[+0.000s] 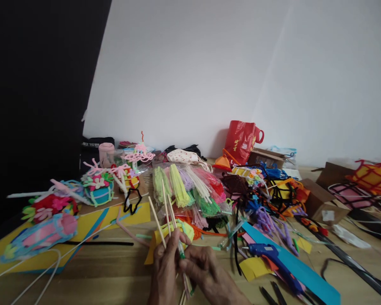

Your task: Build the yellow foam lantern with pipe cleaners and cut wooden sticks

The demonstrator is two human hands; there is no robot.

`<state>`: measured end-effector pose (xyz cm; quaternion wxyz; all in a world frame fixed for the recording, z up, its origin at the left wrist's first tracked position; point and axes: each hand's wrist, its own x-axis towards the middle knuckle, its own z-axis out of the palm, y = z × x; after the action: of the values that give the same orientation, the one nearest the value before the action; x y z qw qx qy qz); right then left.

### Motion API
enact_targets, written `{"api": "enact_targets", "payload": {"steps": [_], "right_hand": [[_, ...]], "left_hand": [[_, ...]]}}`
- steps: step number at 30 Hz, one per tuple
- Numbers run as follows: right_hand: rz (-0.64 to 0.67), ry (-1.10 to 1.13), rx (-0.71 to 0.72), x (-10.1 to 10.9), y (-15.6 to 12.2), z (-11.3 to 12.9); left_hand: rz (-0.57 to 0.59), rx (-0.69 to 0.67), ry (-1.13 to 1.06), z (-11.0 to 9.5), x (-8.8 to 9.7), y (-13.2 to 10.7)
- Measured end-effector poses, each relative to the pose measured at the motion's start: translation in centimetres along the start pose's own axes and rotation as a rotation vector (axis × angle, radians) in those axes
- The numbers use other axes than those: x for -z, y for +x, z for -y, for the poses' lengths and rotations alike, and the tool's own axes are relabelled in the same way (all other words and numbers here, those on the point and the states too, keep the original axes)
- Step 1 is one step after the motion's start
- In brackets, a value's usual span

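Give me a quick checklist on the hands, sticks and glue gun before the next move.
1. Left hand grips the wooden sticks: ok.
2. Right hand pinches the green piece on a stick: ok.
3. Sticks clear of the yellow craft sheet: cannot tell.
4. Blue hot glue gun lies free of both hands, by the blue sheet: ok.
5. Glue gun heated: cannot tell.

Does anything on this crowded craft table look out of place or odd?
The blue hot glue gun stands out: it lies on its side directly on a strip of blue card, with no stand under it, close to purple pipe cleaners. Whether it is hot, I cannot tell.
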<state>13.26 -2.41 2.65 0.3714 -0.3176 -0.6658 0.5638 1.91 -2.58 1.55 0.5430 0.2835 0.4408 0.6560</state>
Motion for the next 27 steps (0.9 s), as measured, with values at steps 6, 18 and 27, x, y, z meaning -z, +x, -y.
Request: {"api": "enact_targets", "payload": {"steps": [6,18,27], "right_hand": [[0.000,0.055,-0.008,0.7,0.4,0.1],[-0.196,-0.133,-0.034,6.7,0.8,3.1],[-0.708,0.093,0.133,11.8,1.1,1.9]], "left_hand": [[-0.029,0.068,0.001,-0.3,-0.8,-1.0],[0.341,0.114,0.266,2.0,-1.7,-1.4],[0.403,0.241,0.264,4.2,-1.5,-2.8]]}}
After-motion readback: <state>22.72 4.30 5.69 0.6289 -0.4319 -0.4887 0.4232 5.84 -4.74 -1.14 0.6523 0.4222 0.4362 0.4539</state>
